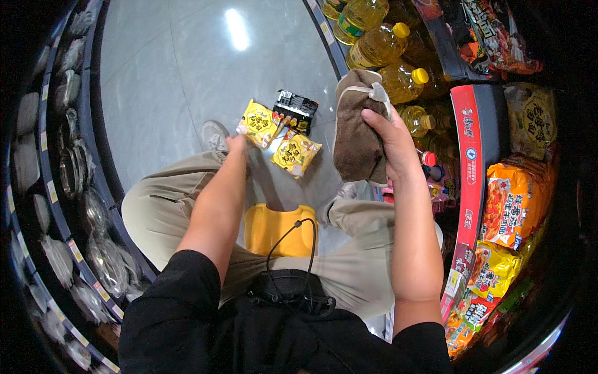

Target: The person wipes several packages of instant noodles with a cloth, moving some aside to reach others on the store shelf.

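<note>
My right hand grips a folded brown cloth with pale edging and a light strap, raised near the oil bottles. My left hand reaches down beside the left yellow instant noodle packet; its fingers are partly hidden, so its hold on the packet cannot be told. Another yellow noodle packet lies to the lower right, and a black packet lies behind them. Between the packets shows a shiny, pale surface. A yellow plastic stool is between my legs.
Shelves of clear-wrapped goods run along the left. On the right are large bottles of cooking oil, a red shelf edge and orange noodle packs. The grey floor stretches ahead between the shelves.
</note>
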Tool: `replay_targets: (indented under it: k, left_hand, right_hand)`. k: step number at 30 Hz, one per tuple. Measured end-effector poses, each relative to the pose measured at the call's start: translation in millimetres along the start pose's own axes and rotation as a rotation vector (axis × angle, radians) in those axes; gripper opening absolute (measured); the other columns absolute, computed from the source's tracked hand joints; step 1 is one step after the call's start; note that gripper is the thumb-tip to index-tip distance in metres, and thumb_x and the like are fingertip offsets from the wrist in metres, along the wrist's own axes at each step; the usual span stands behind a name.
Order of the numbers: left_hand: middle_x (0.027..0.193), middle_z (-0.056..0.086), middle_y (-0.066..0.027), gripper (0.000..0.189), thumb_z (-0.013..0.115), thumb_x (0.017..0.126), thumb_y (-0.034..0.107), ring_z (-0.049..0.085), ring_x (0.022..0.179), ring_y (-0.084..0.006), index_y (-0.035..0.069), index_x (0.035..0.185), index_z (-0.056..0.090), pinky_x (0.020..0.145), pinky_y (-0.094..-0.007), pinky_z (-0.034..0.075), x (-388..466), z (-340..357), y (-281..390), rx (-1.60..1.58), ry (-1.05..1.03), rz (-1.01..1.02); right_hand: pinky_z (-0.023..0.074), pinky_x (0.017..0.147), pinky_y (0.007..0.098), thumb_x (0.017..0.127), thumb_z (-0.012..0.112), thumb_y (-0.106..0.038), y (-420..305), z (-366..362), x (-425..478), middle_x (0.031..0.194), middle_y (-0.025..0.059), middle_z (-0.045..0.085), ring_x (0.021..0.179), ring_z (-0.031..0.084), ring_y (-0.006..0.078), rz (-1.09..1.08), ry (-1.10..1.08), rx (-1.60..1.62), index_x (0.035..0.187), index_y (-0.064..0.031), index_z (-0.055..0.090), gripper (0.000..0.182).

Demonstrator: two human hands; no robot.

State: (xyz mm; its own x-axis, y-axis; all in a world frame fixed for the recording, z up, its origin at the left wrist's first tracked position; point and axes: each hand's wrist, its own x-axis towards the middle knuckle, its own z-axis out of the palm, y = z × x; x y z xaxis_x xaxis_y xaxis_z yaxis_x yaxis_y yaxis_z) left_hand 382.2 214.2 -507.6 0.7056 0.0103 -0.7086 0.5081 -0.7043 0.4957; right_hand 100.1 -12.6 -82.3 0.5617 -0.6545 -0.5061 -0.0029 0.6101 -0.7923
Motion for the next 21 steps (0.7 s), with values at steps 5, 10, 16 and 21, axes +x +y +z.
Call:
replay_targets:
  k: [5,10,16,21]
  left_hand:
    - [0.139,0.054,-0.0258,0.078,0.080,0.078,0.027,0.057,0.126,-0.0350,-0.006,0.141,0.046,0.104,-0.0398,0.047,7.3,-0.8,31.8,0.376,0.051,0.498]
    - [0.116,0.066,-0.0228,0.074,0.082,0.076,0.021,0.066,0.105,-0.0302,-0.007,0.137,0.050,0.089,-0.0407,0.053,9.0,-0.3,49.8,0.554,-0.329,0.195]
    - [0.089,0.072,-0.0104,0.025,0.071,0.080,0.008,0.068,0.077,-0.0203,-0.003,0.103,0.070,0.066,-0.0345,0.054,22.4,-6.7,-0.3,0.268,-0.311,0.219]
    - [0.081,0.055,0.0000,0.014,0.054,0.093,0.022,0.049,0.069,-0.0138,0.011,0.100,0.059,0.058,-0.0308,0.038,-31.8,-16.4,3.9,-0.062,-0.442,0.159]
  right_hand:
    - [0.0470,0.100,0.0343,0.088,0.075,-0.018,9.8,-6.9,-3.9,0.122,0.0058,0.065,0.109,0.062,0.0168,0.066,0.004,-0.024,0.136,-0.0051,0.053,0.054]
    - [0.0486,0.099,0.0348,0.087,0.075,-0.015,-1.8,-10.4,1.6,0.123,0.0063,0.064,0.111,0.061,0.0181,0.076,0.027,-0.083,0.138,-0.0045,0.051,0.057]
    - [0.0483,0.100,0.0360,0.087,0.073,-0.013,-4.4,2.1,10.5,0.125,0.0077,0.062,0.112,0.060,0.0188,0.024,-0.090,-0.130,0.140,-0.0048,0.048,0.060]
    - [0.0489,0.098,0.0368,0.084,0.074,-0.013,-0.6,5.9,8.5,0.123,0.0088,0.062,0.110,0.059,0.0173,-0.064,-0.070,-0.187,0.135,-0.0033,0.049,0.058]
